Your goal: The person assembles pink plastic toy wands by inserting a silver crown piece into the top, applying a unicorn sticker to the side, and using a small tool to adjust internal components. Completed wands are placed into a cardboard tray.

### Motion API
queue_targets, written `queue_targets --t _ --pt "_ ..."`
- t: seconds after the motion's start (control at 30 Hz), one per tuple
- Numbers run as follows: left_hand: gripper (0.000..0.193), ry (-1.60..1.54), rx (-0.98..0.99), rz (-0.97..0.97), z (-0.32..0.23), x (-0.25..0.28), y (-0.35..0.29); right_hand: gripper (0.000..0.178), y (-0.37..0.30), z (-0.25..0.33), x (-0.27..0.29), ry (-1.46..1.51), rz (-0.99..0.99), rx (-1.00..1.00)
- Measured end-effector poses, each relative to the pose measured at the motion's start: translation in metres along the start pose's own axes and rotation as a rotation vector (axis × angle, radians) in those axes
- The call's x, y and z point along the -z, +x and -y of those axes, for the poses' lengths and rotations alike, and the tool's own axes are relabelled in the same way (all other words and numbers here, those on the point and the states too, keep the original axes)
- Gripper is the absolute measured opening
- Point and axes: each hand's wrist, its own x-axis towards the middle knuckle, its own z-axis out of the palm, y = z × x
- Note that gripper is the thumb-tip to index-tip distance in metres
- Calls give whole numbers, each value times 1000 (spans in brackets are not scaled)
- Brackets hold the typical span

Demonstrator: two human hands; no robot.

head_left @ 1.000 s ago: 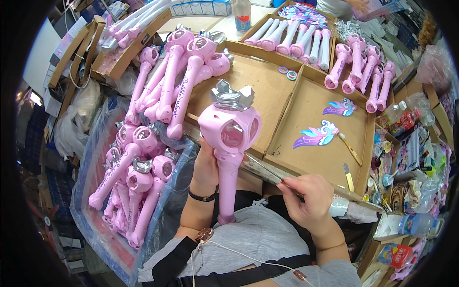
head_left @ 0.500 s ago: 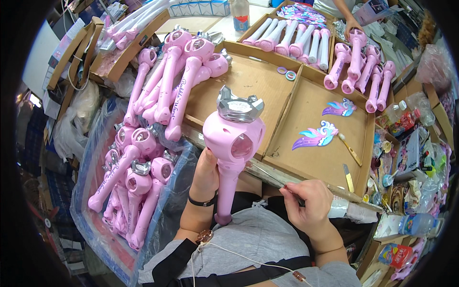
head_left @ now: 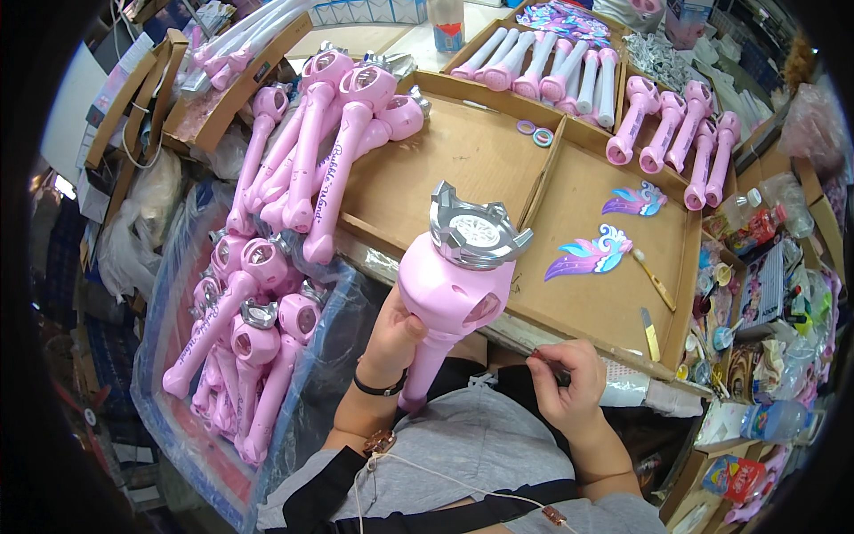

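Observation:
My left hand (head_left: pixel 391 334) is closed round the neck of a pink toy bubble wand (head_left: pixel 454 289), just below its round head. The wand's silver crown (head_left: pixel 476 227) tilts toward the far side, with a white round insert showing on its top. My right hand (head_left: pixel 569 383) is closed near the table's front edge, apart from the wand. Its fingertips pinch a thin tool (head_left: pixel 536 353), of which only a small dark reddish end shows; the rest is hidden.
Similar wands (head_left: pixel 334 160) lie piled at the left, and more fill a plastic-lined blue bin (head_left: pixel 298 392). A cardboard tray (head_left: pixel 614 294) holds winged decorations (head_left: pixel 587 254), a brush (head_left: pixel 654 278) and a cutter knife (head_left: pixel 649 334). Crownless wands (head_left: pixel 680 133) lie at the far right.
The wand has moved right and nearer, its crown tipping away. The tool's thin metal shaft no longer shows beyond my right hand. The other person's hand and one far-right wand have gone.

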Motion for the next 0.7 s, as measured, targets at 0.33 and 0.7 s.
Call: queue_targets --t 0.33,0.7 --pt "100 129 -33 18 5 5 -1 11 -2 2 9 282 179 -531" --pt "69 -37 203 -15 12 6 17 20 18 -4 0 -183 90 -54"
